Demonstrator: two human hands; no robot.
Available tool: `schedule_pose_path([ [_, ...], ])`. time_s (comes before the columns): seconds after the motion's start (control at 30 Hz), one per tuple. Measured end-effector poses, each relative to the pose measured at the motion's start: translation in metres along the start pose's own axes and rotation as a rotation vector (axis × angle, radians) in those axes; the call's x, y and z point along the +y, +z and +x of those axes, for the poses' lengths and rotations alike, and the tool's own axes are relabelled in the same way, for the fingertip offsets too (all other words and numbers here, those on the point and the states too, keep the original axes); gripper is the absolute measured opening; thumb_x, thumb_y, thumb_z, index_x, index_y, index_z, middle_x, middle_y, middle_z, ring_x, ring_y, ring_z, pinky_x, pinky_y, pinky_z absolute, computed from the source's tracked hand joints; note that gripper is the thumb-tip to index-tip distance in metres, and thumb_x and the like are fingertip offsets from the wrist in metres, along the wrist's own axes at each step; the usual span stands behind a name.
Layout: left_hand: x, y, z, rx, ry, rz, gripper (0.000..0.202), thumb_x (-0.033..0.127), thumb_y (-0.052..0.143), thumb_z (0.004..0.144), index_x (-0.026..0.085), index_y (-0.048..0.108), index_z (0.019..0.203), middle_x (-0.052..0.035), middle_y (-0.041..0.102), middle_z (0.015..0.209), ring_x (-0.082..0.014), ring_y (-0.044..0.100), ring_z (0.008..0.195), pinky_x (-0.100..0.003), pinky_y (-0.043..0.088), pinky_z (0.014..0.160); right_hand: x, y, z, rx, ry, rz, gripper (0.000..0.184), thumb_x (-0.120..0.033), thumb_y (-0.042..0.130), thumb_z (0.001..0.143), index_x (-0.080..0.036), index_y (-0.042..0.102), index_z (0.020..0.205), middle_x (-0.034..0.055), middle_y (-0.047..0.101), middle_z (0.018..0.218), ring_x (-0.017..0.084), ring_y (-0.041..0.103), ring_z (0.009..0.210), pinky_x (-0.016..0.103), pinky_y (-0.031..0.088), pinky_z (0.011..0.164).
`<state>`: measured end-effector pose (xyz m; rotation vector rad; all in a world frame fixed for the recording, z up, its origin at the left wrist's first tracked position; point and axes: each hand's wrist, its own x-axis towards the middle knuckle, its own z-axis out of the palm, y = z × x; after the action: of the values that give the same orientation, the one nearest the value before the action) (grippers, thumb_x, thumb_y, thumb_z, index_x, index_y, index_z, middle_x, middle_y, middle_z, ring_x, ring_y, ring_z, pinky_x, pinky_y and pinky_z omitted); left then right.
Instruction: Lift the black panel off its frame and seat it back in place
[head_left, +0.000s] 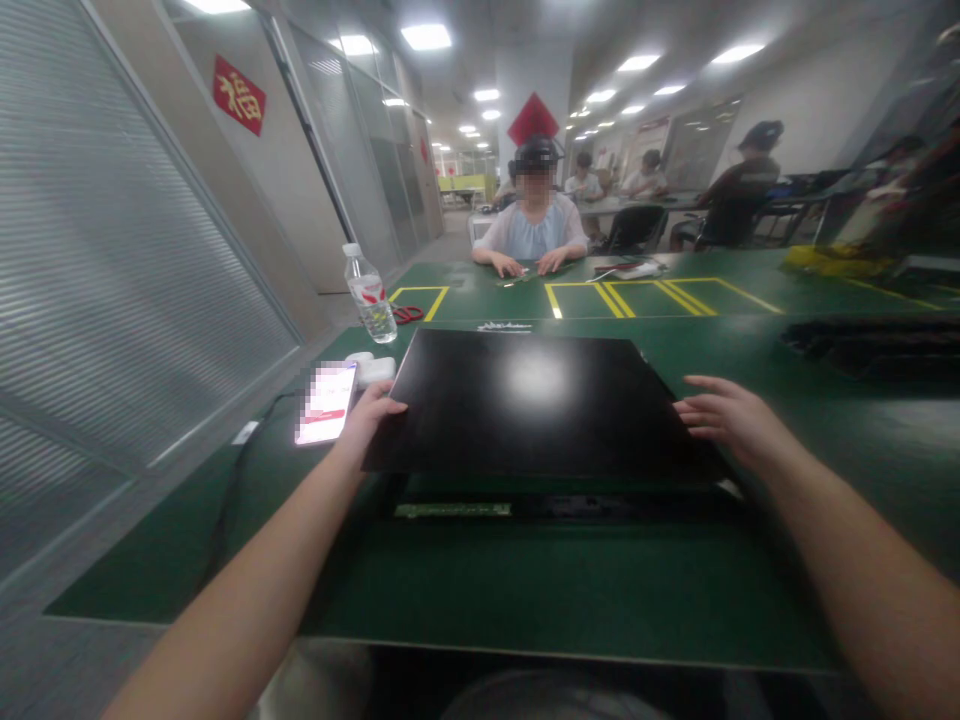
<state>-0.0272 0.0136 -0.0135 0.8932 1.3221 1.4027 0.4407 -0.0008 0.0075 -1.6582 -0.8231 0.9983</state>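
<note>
Left grip clasps the black panel at its left edge; right grip lies flat, fingers spread, on its right edge, above the green tabletop.

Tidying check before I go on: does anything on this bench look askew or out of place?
Only the black panel: its near edge sits raised above the base beneath, not flush, with the left hand gripping one side and the right hand resting on the other. Nothing looks spilled or damaged.

Two hands, left hand and right hand, one black panel, one phone, one water bottle.
</note>
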Motion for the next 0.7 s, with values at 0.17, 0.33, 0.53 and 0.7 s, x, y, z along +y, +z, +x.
schedule_pose_path([
  [0.17,-0.007,-0.001,0.005,0.043,-0.024,0.031,0.056,0.03,0.09,0.045,0.02,0.069,0.096,0.0014,0.077,0.073,-0.024,0.073,0.066,-0.033,0.054,0.065,-0.003,0.003,-0.005,0.034,-0.033,-0.025,0.054,-0.01,0.066,0.081,-0.018,0.061,0.135,0.0056,0.074,0.071,0.021,0.071,0.066,0.028,0.056,0.059],
  [0.33,-0.008,-0.004,0.006,0.006,-0.063,0.046,0.061,0.03,0.094,0.044,0.019,0.07,0.099,-0.0006,0.079,0.074,-0.0263,0.075,0.066,-0.034,0.056,0.064,0.005,-0.001,0.004,0.089,-0.107,-0.094,0.065,-0.012,0.066,0.078,-0.02,0.059,0.142,0.0027,0.074,0.069,0.019,0.066,0.061,0.023,0.043,0.048],
  [0.53,-0.013,-0.006,0.009,0.033,-0.026,0.054,0.06,0.031,0.093,0.047,0.018,0.07,0.101,-0.0007,0.079,0.074,-0.0242,0.074,0.064,-0.032,0.056,0.062,0.014,-0.002,0.016,0.121,-0.156,-0.119,0.059,-0.013,0.068,0.074,-0.019,0.064,0.132,0.0022,0.074,0.066,0.015,0.051,0.051,0.025,0.042,0.049],
  [0.7,-0.015,-0.003,0.006,0.055,-0.023,0.06,0.055,0.027,0.092,0.049,0.02,0.068,0.098,-0.0004,0.078,0.073,-0.0242,0.074,0.063,-0.032,0.056,0.06,0.021,-0.003,0.022,0.136,-0.147,-0.188,0.049,-0.013,0.069,0.075,-0.021,0.066,0.123,0.0026,0.074,0.066,0.022,0.069,0.068,0.028,0.049,0.059],
])
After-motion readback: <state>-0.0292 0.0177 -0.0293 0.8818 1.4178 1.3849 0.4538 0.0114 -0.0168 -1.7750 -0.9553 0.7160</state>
